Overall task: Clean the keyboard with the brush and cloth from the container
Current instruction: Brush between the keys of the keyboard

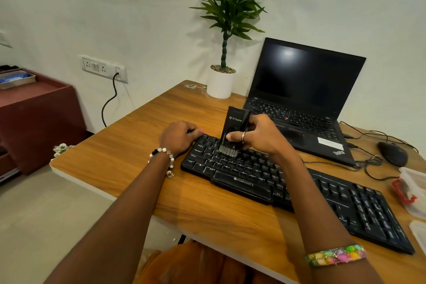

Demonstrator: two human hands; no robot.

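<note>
Two stages make up the task; the brush stage is under way. The right hand [255, 136] grips the brush [234, 131], bristles touching the upper-left keys of the keyboard [288, 189]. The left hand [178, 136], fingers curled, steadies the keyboard's left end. Remaining keys look unbrushed. No cloth is identifiable; the container [415, 189] sits at right.

A wooden table [129, 145] carries a black keyboard [299, 191] lying slantwise across its middle; behind it sits an open laptop [304, 90] beside a white plant pot [220, 85]. At the right edge lie a black mouse [393, 153] with its cables and a clear plastic container [415, 189].
</note>
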